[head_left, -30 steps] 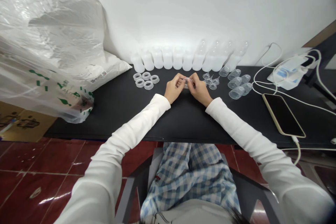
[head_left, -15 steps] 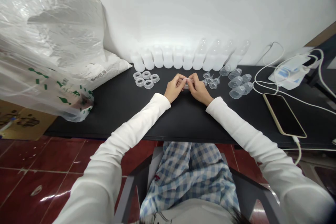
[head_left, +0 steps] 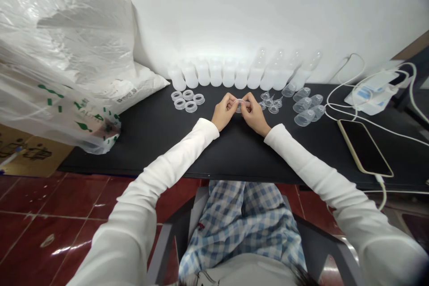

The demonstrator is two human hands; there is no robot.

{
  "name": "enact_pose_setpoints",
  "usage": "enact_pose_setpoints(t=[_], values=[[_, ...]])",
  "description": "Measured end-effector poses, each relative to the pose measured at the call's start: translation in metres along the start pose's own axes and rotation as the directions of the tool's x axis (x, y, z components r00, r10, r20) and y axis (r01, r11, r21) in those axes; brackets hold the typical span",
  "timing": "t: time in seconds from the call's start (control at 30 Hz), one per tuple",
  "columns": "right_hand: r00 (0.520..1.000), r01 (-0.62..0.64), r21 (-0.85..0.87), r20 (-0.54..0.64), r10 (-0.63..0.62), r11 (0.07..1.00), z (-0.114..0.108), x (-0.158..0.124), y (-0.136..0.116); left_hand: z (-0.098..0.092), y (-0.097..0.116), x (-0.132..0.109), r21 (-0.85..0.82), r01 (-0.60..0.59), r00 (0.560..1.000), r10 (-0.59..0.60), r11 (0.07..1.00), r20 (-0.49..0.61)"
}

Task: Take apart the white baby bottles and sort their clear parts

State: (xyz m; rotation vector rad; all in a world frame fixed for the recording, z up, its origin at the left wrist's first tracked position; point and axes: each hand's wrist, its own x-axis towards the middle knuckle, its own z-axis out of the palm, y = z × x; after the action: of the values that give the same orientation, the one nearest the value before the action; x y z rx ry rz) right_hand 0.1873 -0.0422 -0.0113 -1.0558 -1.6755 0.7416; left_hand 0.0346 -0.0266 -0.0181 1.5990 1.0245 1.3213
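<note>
Over the middle of the black table, my left hand and my right hand meet with fingers closed on one clear bottle collar ring. The fingers cover most of it; whether a teat sits inside the ring is unclear. To the left lie several loose collar rings. Just right of my right hand is a group of clear teats, with several transparent dome caps beyond them. Behind my hands, a row of milky white baby bottles stands along the wall; those on the right carry clear domes.
A big white plastic bag and a clear bag with green print fill the left side, above a cardboard box. At right lie a phone on a cable, white cords and a white-and-blue box.
My fingers have shifted slightly around the collar ring, the right ones curling more. The whole view has moved a little; the other things on the table lie as before.
</note>
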Motion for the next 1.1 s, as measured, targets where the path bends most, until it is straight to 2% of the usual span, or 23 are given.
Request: enact_pose_setpoints(t=[0.3,0.63,0.87,0.97,1.1], values=[[0.999,-0.002,0.131,0.052,-0.005,0.991,0.0,0.003,0.011,0.001,-0.004,0.004,-0.139,0.073,0.997,-0.071,0.988,0.021],[0.999,0.025,0.002,0.02,-0.025,1.0,0.0,0.001,0.003,-0.001,0.005,0.001,-0.1,0.058,0.998,-0.056,0.993,0.019],[0.998,-0.011,0.041,0.057,0.008,0.999,0.0,0.0,0.0,-0.003,0.003,0.004,-0.128,0.126,0.992,-0.121,0.984,0.04],[0.999,-0.031,0.076,0.036,0.029,0.997,-0.001,0.001,0.002,-0.004,0.004,0.003,-0.14,0.108,0.993,-0.099,0.984,0.069],[0.999,-0.017,0.086,0.032,0.014,0.996,0.0,0.001,0.005,-0.005,0.007,-0.001,-0.05,0.043,0.997,-0.039,0.998,0.073]])
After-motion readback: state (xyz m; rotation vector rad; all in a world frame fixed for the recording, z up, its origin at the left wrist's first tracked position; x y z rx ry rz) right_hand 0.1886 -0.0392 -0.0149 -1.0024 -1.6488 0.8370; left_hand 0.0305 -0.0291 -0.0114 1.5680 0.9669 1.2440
